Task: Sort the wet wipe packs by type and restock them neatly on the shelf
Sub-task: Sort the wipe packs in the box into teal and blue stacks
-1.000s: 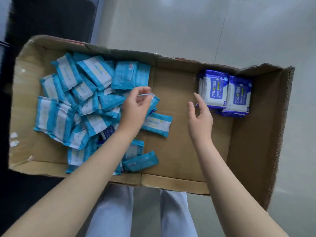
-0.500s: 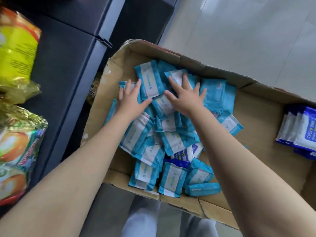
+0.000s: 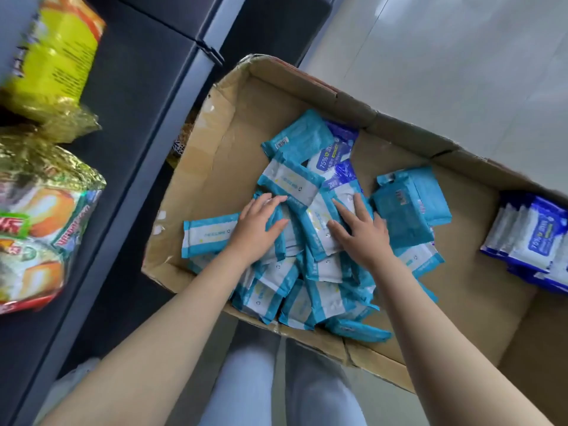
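A heap of several teal-and-white wet wipe packs fills the left half of an open cardboard box. My left hand lies flat on the heap with straight fingers. My right hand presses flat on the packs just to its right. Two dark blue 75% alcohol packs show at the far side of the heap. A neat row of dark blue packs stands at the box's right end.
A dark shelf unit runs along the left, with yellow and gold snack bags on it. The box floor between the heap and the blue row is bare cardboard. Pale floor tiles lie beyond the box.
Both hands have dragged the teal heap toward me and to the right, baring cardboard at the box's far left. Dark blue packs have come to light in the heap.
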Demonstrator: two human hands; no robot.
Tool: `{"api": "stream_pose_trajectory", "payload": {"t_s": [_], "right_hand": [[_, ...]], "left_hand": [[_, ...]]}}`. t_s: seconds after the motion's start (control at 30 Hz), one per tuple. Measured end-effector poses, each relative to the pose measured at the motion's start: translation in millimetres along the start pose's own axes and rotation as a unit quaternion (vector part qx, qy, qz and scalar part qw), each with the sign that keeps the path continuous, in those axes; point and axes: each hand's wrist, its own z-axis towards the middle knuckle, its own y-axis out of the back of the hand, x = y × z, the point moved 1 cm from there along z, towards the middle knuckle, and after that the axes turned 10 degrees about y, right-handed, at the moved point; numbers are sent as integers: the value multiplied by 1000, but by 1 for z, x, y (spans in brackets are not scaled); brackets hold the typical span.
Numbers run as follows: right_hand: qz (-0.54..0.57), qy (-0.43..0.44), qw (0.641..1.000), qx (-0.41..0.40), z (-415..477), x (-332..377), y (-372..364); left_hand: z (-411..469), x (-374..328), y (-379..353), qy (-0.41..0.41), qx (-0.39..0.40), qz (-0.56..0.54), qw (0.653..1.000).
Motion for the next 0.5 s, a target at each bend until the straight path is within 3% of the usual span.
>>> {"api": "stream_pose_trajectory", "payload": {"t_s": [0.1, 0.2, 0.27, 0.4, 0.5], "right_hand": [[36, 2, 999, -2, -10, -4, 2], [67, -1, 990, -123, -5, 13, 17], [50, 49, 977, -202, 10, 33, 26], [59, 124, 968, -209, 57, 78, 36], [-2, 142, 977, -162, 93, 103, 48]], "left_hand": [[-10, -3, 7, 12, 17, -86, 996], [-6, 4, 22, 54, -7, -180, 982], [1, 12, 28, 103, -34, -191, 976], [15, 26, 29, 131, -36, -161, 978], [23, 32, 32, 138, 14, -181, 974]]}}
